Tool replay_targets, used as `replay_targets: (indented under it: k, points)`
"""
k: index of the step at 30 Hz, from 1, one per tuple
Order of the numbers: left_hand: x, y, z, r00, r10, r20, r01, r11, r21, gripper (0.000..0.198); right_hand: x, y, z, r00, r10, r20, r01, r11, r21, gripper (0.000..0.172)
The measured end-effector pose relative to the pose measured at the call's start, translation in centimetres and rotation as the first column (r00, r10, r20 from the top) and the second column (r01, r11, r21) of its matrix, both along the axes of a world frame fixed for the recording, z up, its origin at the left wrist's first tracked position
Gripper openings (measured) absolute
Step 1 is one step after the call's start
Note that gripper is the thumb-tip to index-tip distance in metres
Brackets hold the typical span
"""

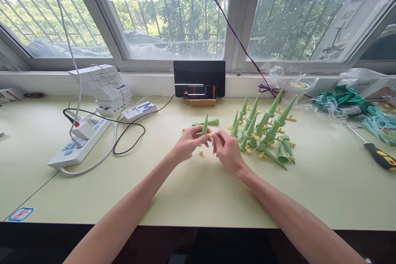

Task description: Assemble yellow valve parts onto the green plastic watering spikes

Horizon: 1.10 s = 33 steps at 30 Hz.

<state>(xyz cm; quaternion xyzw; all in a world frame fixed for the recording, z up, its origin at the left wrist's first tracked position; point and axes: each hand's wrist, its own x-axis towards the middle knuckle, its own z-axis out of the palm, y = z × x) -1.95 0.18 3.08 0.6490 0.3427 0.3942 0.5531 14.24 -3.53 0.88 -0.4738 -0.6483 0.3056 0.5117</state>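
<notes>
We hold 1 green spike (pixel 205 127) in our left hand (pixel 194 140), pinched between thumb and fingers above the middle of the desk (pixel 185 189); its narrow tip points up to 12 o'clock, the long axis nearly upright. Our right hand (pixel 227 148) brings thumb and fingertips together on a small yellow fitting (pixel 211 135) at the spike's 4 o'clock side. Just beyond our hands, toward 12 o'clock, another green piece (pixel 213 122) lies with its long axis running from 9 to 3. At 3 o'clock we see a cluster of green spikes (pixel 252 126), most standing tip-up and a few lying. For writing, we read a large blue "M" on the white box (pixel 140 110) at 10 o'clock; the print on the stacked boxes (pixel 108 86) behind it is too small. At 12 o'clock a phone (pixel 202 92) shows digits turned sideways, which we cannot read surely.
</notes>
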Motion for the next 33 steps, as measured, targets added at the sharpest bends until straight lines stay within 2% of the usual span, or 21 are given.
replay_targets:
  k: [9, 18, 33]
  points:
    - [-0.32, 0.24, -0.04, 1.000, -0.002, 0.009, 0.003, 0.999, -0.054, 0.029, -0.03, -0.13, 0.10, 1.000, 0.014, 0.026, -0.015, 0.999, 0.028, 0.029]
    - [-0.12, 0.08, 0.03, 1.000, 0.004, -0.001, -0.004, 1.000, -0.027, 0.031, 0.02, -0.01, -0.01, 0.998, 0.008, 0.059, -0.011, 0.999, 0.045, 0.029]
    - [0.15, -0.18, 0.09, 1.000, 0.008, 0.017, -0.008, 1.000, 0.005, 0.029, 0.11, 0.12, -0.03, 0.998, 0.011, 0.055, -0.010, 1.000, -0.016, 0.033]
